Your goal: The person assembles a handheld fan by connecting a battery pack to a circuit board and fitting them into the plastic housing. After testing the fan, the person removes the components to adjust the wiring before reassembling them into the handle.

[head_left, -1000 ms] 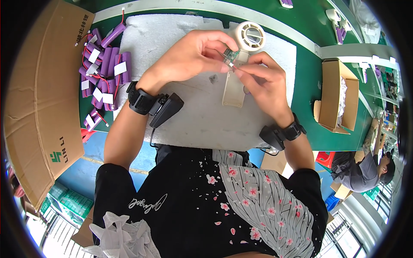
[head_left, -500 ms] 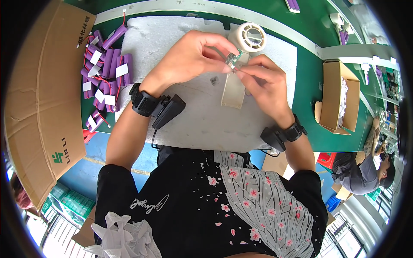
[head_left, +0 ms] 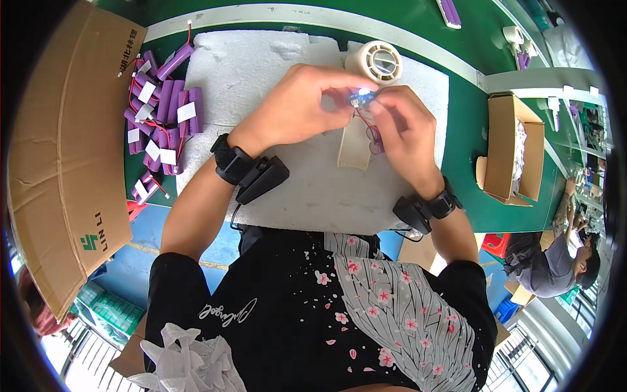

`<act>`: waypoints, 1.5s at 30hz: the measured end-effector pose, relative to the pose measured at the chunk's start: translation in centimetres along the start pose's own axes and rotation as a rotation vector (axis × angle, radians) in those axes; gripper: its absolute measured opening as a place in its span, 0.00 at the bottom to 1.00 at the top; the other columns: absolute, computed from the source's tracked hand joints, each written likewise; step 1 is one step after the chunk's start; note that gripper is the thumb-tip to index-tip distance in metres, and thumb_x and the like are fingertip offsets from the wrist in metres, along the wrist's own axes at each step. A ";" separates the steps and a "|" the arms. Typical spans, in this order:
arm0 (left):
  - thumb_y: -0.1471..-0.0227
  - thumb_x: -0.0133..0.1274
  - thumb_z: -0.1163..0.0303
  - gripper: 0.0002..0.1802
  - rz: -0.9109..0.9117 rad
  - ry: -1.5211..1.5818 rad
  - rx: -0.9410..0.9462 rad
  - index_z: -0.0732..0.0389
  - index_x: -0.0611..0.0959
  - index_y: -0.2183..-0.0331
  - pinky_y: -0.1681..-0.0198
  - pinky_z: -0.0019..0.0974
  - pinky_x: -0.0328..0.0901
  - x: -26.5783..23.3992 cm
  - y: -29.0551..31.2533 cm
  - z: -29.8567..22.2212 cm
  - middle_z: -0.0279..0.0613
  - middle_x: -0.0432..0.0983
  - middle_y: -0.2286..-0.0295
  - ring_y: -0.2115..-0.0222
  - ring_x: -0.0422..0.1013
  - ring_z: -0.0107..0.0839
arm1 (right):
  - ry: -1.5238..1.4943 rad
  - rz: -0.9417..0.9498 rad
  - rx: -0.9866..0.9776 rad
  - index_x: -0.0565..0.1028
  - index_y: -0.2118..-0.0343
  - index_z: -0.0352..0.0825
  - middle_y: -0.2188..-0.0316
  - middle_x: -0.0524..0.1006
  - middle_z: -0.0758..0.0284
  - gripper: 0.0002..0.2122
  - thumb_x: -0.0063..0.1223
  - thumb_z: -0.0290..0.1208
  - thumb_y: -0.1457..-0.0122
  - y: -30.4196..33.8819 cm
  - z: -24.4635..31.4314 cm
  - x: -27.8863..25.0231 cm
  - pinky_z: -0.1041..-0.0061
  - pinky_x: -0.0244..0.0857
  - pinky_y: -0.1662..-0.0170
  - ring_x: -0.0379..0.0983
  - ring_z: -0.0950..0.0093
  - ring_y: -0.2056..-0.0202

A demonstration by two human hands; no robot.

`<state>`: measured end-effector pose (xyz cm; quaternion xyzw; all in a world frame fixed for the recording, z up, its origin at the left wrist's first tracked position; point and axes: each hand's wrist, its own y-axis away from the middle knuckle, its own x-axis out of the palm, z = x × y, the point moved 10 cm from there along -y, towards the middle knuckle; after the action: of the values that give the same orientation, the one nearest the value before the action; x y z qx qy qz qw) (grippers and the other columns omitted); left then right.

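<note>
Though pitted, perhaps-foam slab (head_left: 300, 189) on bench (head_left: 465, 157)

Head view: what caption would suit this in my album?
Left hand and right hand hold a small glowing circuit board over a white foam sheet, purple batteries heaped alongside.

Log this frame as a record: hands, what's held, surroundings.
left hand: pinching a circuit board
right hand: at the board's right edge; exact grip unclear
board light: bright, bluish-white
wires: red visible, below the board
fan housing: cream, lying on white foam
purple batteries: piled at left
cardboard box: open, right, on green table
</note>
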<state>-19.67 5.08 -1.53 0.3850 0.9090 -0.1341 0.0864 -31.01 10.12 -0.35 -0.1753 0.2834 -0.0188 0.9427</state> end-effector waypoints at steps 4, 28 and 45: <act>0.54 0.53 0.84 0.21 -0.023 -0.058 0.011 0.60 0.81 0.55 0.57 0.30 0.70 0.1 0.0 -0.3 0.36 0.79 0.67 0.68 0.74 0.22 | -0.069 -0.043 0.185 0.74 0.59 0.31 0.71 0.75 0.68 0.12 0.60 0.19 0.47 0.3 -0.9 0.1 0.85 0.64 0.77 0.72 0.85 0.74; 0.57 0.59 0.80 0.15 -0.142 -0.156 0.077 0.62 0.85 0.63 0.67 0.26 0.69 -0.8 0.3 -0.3 0.40 0.80 0.70 0.72 0.75 0.25 | 0.019 -0.076 0.153 0.78 0.59 0.31 0.66 0.76 0.69 0.17 0.67 0.19 0.54 -0.1 -0.8 -0.5 0.86 0.69 0.69 0.72 0.85 0.72; 0.59 0.56 0.82 0.17 -0.181 -0.188 0.078 0.62 0.76 0.62 0.72 0.30 0.67 0.6 0.4 -0.4 0.38 0.73 0.69 0.76 0.70 0.26 | -0.077 -0.039 0.343 0.76 0.64 0.29 0.71 0.78 0.69 0.09 0.62 0.23 0.47 0.4 -2.3 0.1 0.85 0.70 0.71 0.75 0.84 0.73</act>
<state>-19.81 5.89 -1.43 0.2903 0.9220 -0.2121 0.1435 -32.21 9.78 -2.38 -0.0179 0.2360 -0.0786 0.9684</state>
